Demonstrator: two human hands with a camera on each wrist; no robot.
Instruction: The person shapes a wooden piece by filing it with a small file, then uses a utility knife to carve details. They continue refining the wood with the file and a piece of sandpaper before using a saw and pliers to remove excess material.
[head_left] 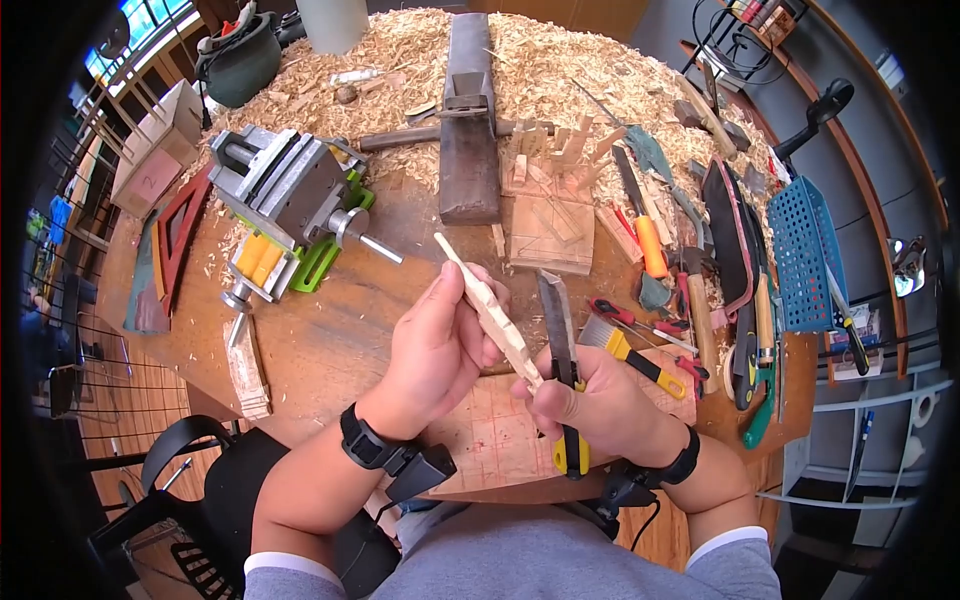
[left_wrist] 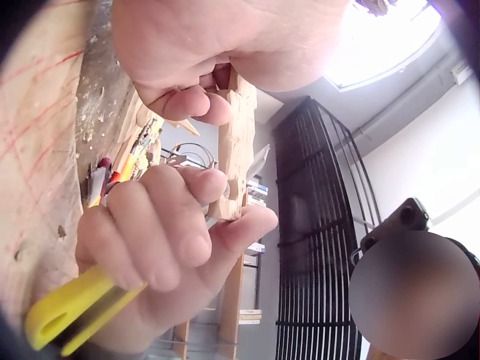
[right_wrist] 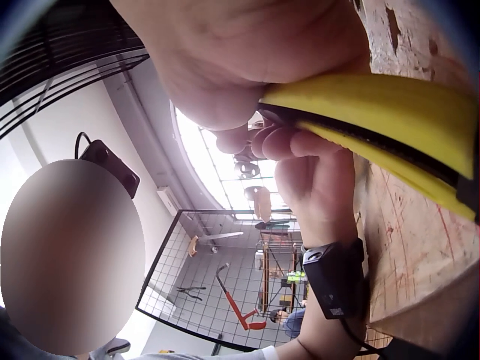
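A pale, carved wooden piece (head_left: 497,322) with a thin tapered tip is held slantwise between both hands above the bench. The left hand (head_left: 432,345) grips its upper part between thumb and fingers. At its lower end, the right hand (head_left: 597,400) pinches the wood with thumb and finger while its other fingers are curled round a yellow and black utility knife (head_left: 572,452). The knife's dark blade end points away from the body. In the left wrist view the carved piece (left_wrist: 238,142) spans the two hands; the right wrist view shows the yellow knife handle (right_wrist: 390,112) close up.
A metal vise (head_left: 290,190) stands at the left of the bench. A long wooden plane (head_left: 468,150) lies at the centre back among shavings (head_left: 400,60). Brushes, chisels and other tools lie at the right, beside a blue basket (head_left: 803,255). A marked board (head_left: 480,440) lies beneath the hands.
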